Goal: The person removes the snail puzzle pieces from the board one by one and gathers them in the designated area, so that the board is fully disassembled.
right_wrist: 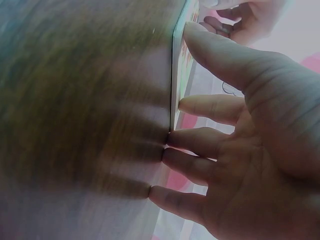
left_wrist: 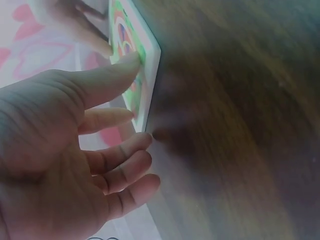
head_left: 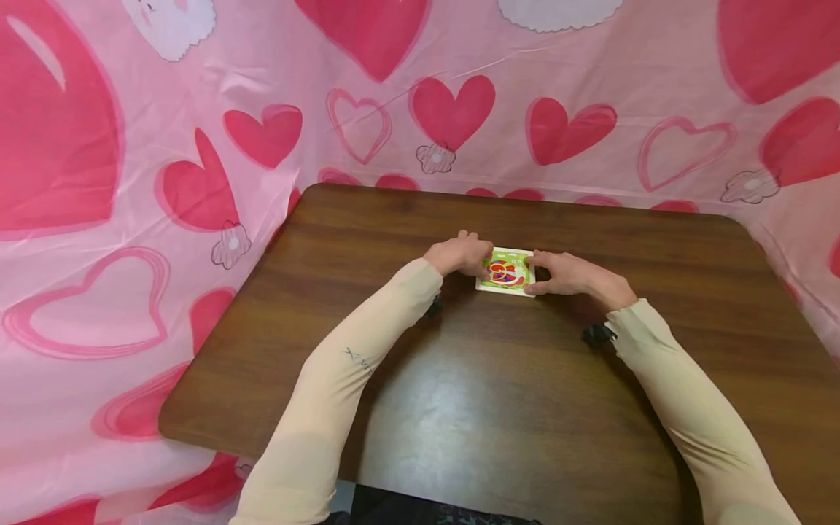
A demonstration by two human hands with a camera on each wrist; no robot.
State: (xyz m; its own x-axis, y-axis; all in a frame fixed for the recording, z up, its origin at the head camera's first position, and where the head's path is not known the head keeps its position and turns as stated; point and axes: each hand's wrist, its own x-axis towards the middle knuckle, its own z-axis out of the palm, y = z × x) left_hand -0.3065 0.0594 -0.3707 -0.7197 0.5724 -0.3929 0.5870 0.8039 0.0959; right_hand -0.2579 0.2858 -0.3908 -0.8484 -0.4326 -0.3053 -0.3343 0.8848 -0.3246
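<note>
A small square picture board with a white border lies flat on the brown table. Its green face carries a colourful spiral figure, like a snail. At its left side is my left hand; in the left wrist view the thumb and index finger rest on the board's face by the white edge, while the other fingers spread beside it. From the right, my right hand touches the board. Seen in the right wrist view, its thumb and index fingertip meet the board's edge, and the remaining fingertips touch the tabletop.
The brown wooden table has rounded corners. A pink cloth with red hearts hangs behind it and along its left side. Dark wrist cameras sit under the cream sleeves.
</note>
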